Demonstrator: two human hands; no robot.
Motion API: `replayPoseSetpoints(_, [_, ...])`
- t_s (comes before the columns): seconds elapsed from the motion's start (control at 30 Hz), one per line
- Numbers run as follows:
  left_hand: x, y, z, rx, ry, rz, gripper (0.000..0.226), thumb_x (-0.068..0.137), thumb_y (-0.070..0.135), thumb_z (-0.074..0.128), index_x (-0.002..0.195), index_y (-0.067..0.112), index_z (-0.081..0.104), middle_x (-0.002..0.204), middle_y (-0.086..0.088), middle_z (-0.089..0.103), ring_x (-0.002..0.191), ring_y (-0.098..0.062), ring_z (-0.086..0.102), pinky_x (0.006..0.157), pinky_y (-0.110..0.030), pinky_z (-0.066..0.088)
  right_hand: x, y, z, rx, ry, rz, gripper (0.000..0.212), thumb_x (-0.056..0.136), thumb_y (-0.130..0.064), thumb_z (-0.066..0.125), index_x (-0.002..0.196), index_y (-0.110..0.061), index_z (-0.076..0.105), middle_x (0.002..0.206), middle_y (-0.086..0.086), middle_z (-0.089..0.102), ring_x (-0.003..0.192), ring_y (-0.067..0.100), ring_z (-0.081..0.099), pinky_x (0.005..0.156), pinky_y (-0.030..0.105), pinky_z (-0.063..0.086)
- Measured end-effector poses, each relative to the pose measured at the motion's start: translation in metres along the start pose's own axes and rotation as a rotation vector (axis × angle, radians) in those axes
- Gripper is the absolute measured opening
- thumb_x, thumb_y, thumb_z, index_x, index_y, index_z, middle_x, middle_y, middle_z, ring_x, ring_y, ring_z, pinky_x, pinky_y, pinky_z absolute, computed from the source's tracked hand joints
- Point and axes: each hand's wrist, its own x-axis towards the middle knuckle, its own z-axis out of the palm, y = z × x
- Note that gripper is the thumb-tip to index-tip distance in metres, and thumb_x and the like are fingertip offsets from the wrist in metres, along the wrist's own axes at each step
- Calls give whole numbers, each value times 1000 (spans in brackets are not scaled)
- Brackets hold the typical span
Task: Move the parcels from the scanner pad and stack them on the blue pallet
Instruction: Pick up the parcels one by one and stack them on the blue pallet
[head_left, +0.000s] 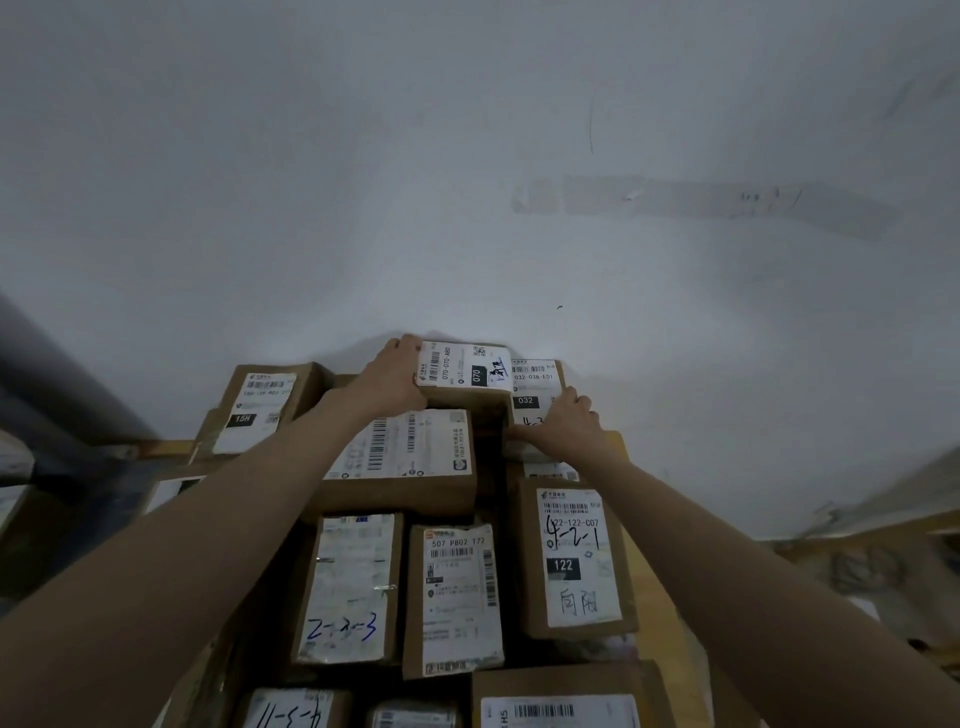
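a pale grey wall (467, 156) fills the upper view, marked by a long strip of darker tape residue (717, 205) on its right half, while a dark grey pipe (57, 374) slants along its left edge, blurred.

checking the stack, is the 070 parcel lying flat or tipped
Roughly flat, label up: the 070 parcel rests on the boxes below, left hand gripping its left end.
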Motion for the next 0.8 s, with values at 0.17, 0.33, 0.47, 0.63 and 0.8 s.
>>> replayPoseSetpoints(0.17, [-27, 0, -21, 138, -11, -20, 76, 84, 18, 70, 148, 15, 29, 143, -10, 37, 119, -27, 51, 85, -32, 45, -26, -4, -28, -170, 3, -49, 81, 84, -48, 67, 143, -6, 30, 142, 17, 35, 132, 36, 34, 104, 47, 38])
replayPoseSetpoints(0.33, [-84, 4, -50, 281, -57, -13, 65, 85, 22, 68, 142, 16, 38, 137, -9, 40, 116, -26, 49, 89, -37, 46, -75, -23, -60, -265, -34, -204, 71, 85, -36, 65, 142, -9, 34, 140, 18, 36, 131, 37, 34, 104, 48, 39])
replayPoseSetpoints(0.47, [-145, 1, -62, 354, -110, -28, 60, 83, 23, 71, 137, 14, 45, 133, -9, 44, 116, -25, 50, 94, -36, 46, -126, -42, -74, -358, -93, -334, 66, 82, -27, 69, 139, -10, 40, 137, 17, 40, 128, 36, 38, 101, 47, 44])
replayPoseSetpoints(0.63, [-228, -16, -75, 380, -148, -89, 55, 86, 29, 68, 136, 15, 47, 135, -7, 48, 118, -23, 49, 85, -28, 40, -191, -69, -74, -441, -135, -484, 60, 82, -25, 70, 133, -11, 42, 130, 14, 48, 110, 30, 51, 84, 39, 48])
replayPoseSetpoints(0.8, [-309, -50, -87, 379, -161, -199, 58, 86, 27, 69, 138, 17, 45, 143, -8, 42, 127, -26, 43, 104, -37, 39, -240, -95, -55, -450, -203, -602, 72, 86, -27, 70, 147, -12, 35, 150, 10, 38, 132, 29, 43, 102, 40, 44])
